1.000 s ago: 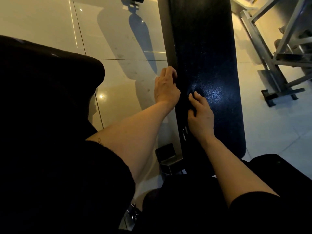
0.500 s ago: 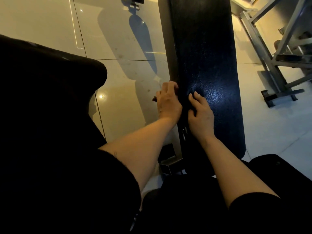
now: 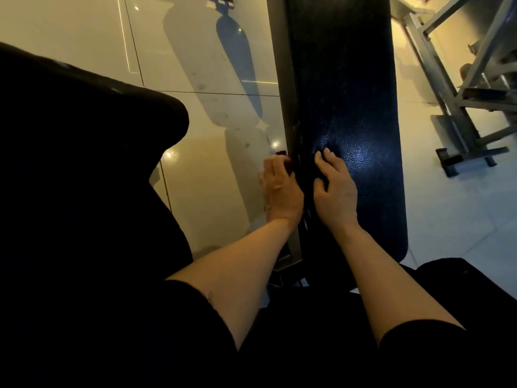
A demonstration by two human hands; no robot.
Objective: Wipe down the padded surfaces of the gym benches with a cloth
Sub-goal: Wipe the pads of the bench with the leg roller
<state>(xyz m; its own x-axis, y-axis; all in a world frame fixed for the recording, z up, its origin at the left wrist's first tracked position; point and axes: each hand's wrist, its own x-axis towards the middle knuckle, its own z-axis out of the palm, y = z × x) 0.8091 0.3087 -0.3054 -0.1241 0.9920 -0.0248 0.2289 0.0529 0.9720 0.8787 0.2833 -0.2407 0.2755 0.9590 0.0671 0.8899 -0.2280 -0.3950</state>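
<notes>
Two hands: left hand (image 3: pixel 280 191) gripping dark red cloth (image 3: pixel 283 155) beside bench pad (image 3: pixel 352 93); right hand (image 3: pixel 335 189) spread flat.

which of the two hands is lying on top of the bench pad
The right hand lies on the black bench pad; the left hand is at its side edge.

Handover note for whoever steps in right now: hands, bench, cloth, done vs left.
Left hand: at the left edge of the black bench pad, its grip closed on a dark red cloth that only just shows past the fingers.
Right hand: lies on the pad top near that same edge, fingers relaxed, holds nothing.
Done: cannot tell which parts are already wiped; one glossy patch shows just ahead of the right hand.
Left: likely the rest of this pad's top, then the other dark pad at left.
</notes>
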